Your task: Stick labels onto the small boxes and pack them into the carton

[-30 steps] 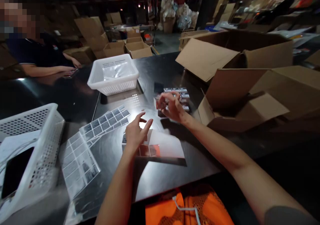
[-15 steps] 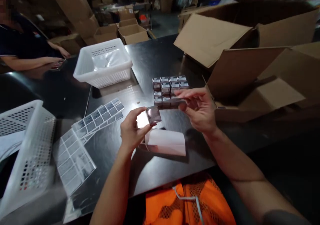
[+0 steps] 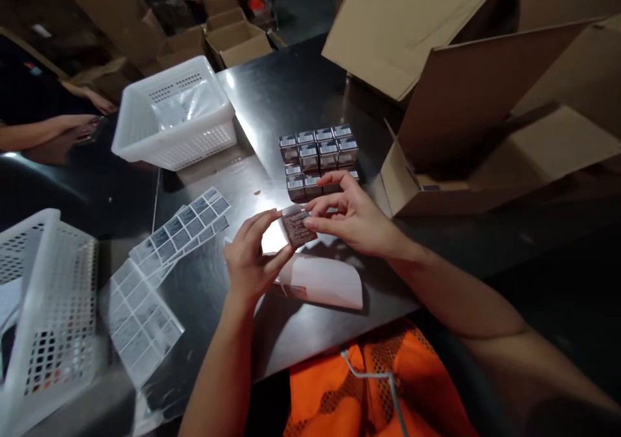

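My left hand (image 3: 250,259) and my right hand (image 3: 356,220) meet over the black table (image 3: 291,94), both gripping one small dark box (image 3: 297,225) between their fingertips. Just beyond the box stands a block of several similar small boxes (image 3: 317,156) with labels on top. Under my hands lies a white sheet (image 3: 325,282) with a reddish strip at its left edge. Two sheets of grey labels (image 3: 182,227) lie to the left of my left hand.
A white plastic basket (image 3: 174,123) stands at the back left, another white basket (image 3: 43,308) at the near left. Open cardboard boxes (image 3: 466,101) crowd the right side. Another person's arms (image 3: 53,130) rest on the table at far left. Orange mesh fabric (image 3: 369,392) lies below me.
My right hand came back from the block of small boxes and now joins my left hand on the small dark box. The view tilted downward.
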`<state>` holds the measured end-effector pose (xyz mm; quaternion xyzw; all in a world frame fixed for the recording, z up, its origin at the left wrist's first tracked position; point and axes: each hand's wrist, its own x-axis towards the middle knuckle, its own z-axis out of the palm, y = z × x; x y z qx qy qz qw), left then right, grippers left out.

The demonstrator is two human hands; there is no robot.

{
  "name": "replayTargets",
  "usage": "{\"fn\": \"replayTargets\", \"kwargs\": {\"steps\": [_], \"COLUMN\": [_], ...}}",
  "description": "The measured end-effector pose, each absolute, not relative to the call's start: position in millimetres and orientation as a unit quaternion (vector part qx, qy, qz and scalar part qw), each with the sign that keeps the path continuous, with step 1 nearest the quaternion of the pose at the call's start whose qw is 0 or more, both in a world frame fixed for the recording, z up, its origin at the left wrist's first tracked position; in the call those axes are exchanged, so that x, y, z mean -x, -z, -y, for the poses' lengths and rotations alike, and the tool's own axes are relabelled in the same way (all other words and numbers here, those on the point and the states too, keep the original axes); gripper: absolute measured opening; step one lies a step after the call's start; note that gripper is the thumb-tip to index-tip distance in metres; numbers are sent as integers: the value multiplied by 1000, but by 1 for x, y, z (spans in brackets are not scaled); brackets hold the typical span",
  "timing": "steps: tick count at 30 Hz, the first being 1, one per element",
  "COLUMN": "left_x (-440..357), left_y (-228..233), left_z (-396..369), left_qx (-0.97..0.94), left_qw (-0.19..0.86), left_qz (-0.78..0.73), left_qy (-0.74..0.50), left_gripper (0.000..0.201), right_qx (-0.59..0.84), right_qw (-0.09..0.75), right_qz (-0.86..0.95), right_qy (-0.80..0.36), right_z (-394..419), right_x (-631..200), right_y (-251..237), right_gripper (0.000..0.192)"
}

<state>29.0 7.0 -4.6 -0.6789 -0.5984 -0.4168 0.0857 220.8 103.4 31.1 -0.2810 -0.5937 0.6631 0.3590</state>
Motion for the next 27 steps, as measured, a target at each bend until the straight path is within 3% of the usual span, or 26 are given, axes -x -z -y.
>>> {"fn": "replayTargets", "kwargs": {"steps": [27], "left_x": [-32], "left_y": [2], "left_z": [-7], "left_qx": [691], "left_qw": [103], "left_qz": [578], "left_qy": [422], "left_gripper": [48], "right_qx": [278], "right_qw": [340], "right_qz": [585], "right_qy": [-682], "right_z": [-104], "right_x": [-223], "right_y": [-32], "right_gripper": [58]}}
